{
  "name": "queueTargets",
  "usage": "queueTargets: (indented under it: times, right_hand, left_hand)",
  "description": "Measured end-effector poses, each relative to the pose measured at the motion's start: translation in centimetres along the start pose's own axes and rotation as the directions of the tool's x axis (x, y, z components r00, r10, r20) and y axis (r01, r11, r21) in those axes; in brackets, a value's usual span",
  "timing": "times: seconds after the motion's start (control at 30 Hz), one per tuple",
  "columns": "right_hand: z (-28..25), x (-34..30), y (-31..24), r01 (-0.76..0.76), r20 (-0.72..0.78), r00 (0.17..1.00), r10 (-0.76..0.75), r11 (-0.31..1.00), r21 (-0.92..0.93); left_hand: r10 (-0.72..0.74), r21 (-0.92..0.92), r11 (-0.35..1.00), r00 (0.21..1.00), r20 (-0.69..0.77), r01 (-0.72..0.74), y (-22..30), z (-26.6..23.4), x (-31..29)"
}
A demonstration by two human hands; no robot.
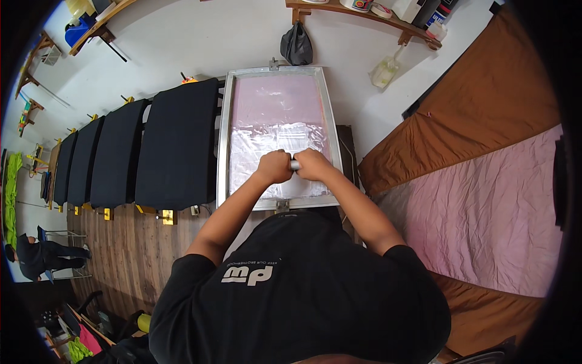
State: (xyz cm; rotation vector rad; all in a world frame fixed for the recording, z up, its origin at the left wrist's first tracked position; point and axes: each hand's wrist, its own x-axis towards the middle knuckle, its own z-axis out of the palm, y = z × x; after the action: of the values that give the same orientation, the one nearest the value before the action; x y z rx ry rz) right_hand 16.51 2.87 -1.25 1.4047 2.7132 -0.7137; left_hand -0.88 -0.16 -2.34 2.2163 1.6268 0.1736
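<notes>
A screen-printing frame with a pale metal rim lies before me, its long sides running away from me. Its mesh is pinkish at the far end, and shiny clear film or tape covers much of the nearer part. My left hand and my right hand are closed side by side over the frame's near half. Both grip a grey round bar, which shows only in the short gap between my fists. What lies below the bar is hidden by my hands.
To the left stand several black-covered boards with yellow clamps below. A shelf and a dark bag are on the far wall. Brown and pink cloth hangs at right. Another person is at far left.
</notes>
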Motion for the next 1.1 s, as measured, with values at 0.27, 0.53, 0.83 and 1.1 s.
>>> queueTargets:
  times: [0.27,0.53,0.83,1.1]
  right_hand:
    - [5.9,-5.4,-1.7,0.118,-0.127,0.984,-0.122,0.992,-0.043]
    - [2.1,-2.5,-0.6,0.085,0.075,0.993,-0.091,0.993,0.081]
    - [1.7,0.3,0.0,0.052,-0.049,0.997,-0.053,0.998,-0.031]
    - [2.9,-4.7,-2.1,0.046,0.171,0.984,-0.042,0.999,-0.016]
  left_hand:
    - [0.11,-0.021,0.993,0.98,-0.168,-0.115,0.9,5.1,-5.8]
    - [-0.063,-0.011,0.998,0.965,0.255,0.067,0.6,0.2,-2.6]
    - [0.011,0.04,0.999,0.998,-0.066,-0.008,-0.5,2.0,-0.2]
    - [0.039,-0.009,0.999,0.986,0.164,-0.038,1.5,2.5,-4.7]
